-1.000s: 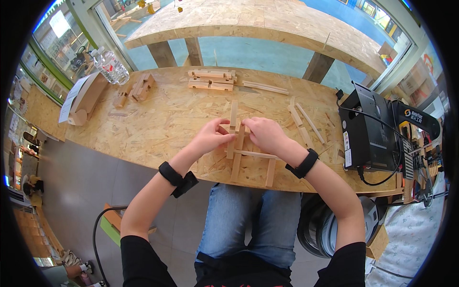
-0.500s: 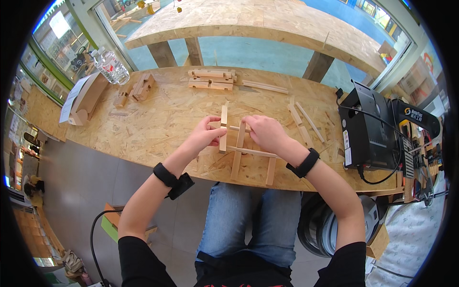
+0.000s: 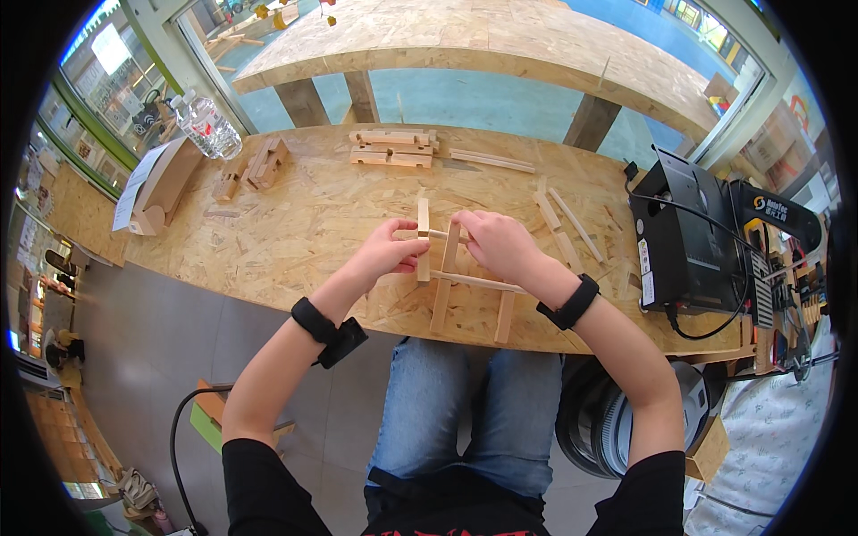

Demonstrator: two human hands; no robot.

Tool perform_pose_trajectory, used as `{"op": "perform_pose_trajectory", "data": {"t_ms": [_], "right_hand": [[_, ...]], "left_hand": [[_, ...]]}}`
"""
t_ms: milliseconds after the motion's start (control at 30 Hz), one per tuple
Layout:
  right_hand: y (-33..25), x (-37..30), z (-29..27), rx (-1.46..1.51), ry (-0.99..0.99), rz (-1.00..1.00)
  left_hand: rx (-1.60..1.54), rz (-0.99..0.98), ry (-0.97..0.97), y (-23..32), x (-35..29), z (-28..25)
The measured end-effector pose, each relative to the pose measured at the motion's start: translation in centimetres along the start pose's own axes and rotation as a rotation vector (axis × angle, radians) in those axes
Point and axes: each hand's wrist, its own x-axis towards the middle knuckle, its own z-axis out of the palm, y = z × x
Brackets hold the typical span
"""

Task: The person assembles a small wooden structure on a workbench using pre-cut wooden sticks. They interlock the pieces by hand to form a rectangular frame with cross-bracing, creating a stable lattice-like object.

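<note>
My left hand [image 3: 394, 247] pinches an upright notched wooden strip [image 3: 424, 217] between thumb and fingers. To its right, my right hand [image 3: 502, 243] grips the upper end of a wooden upright [image 3: 441, 299] in a small ladder-like frame. A thin wooden crosspiece [image 3: 480, 282] joins that upright to another wooden post [image 3: 505, 317] on the right. A second, short crosspiece [image 3: 436, 234] spans the space between my hands, at the notch of the left strip. My right fingers hide the frame's top right part.
Loose wooden strips [image 3: 576, 228] lie right of my hands, and two thin strips [image 3: 492, 161] lie farther back. Notched wooden blocks [image 3: 391, 156] are stacked at the back, more blocks [image 3: 266, 164] left. A bottle [image 3: 207, 127], cardboard box [image 3: 159, 192] and black machine [image 3: 684, 241] flank them.
The left strip has shifted slightly to the right, nearer the frame, and its notch now meets the short crosspiece. Both hands keep their grip.
</note>
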Motion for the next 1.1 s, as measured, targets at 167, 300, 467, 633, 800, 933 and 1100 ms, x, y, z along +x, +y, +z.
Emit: {"op": "perform_pose_trajectory", "data": {"t_ms": [167, 300, 467, 633, 800, 933, 1100], "right_hand": [[0.1, -0.1, 0.1, 0.005, 0.015, -0.009], [0.0, -0.1, 0.0, 0.005, 0.008, 0.008], [-0.2, 0.1, -0.2, 0.014, 0.012, -0.010], [-0.5, 0.2, -0.3, 0.029, 0.013, -0.010], [-0.6, 0.1, -0.5, 0.028, 0.014, -0.016], [-0.5, 0.1, -0.3, 0.011, 0.023, -0.040], [-0.4, 0.2, -0.2, -0.009, -0.009, -0.025]], "left_hand": [[-0.025, -0.035, -0.038, 0.2, -0.1, -0.2], [-0.026, -0.041, -0.052, 0.7, -0.5, -0.2], [-0.020, -0.029, -0.066, 1.1, -0.9, -0.1], [-0.034, -0.013, -0.056, 0.9, -0.8, 0.3], [-0.026, -0.017, -0.047, 0.8, -1.2, 0.7], [-0.029, -0.009, -0.041, 0.6, -0.9, 0.7], [-0.047, 0.006, -0.042, 0.4, -0.9, 0.9]]}}
